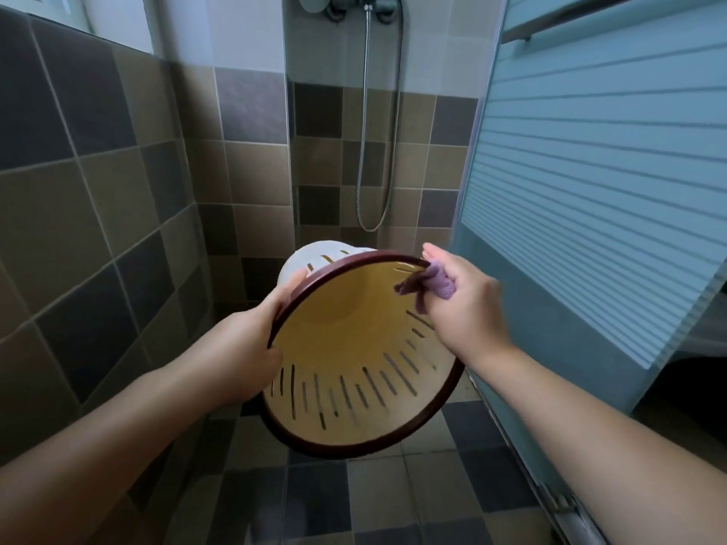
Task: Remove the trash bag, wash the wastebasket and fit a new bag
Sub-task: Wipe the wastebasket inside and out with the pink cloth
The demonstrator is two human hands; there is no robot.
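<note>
Cream wastebasket, two hands, one cloth

dim, daylight upper left | edges bowed | right hand perhaps motion-blurred

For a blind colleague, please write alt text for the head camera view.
A person holds a slotted wastebasket tipped toward the camera in a tiled shower; the left hand grips its dark rim, while the right hand holds a purple cloth at the rim. No bag is inside.

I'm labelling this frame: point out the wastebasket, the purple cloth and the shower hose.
wastebasket point(346, 320): head view, bare inner wall.
purple cloth point(438, 283): head view, bunched middle.
shower hose point(364, 123): head view, left strand.
</note>
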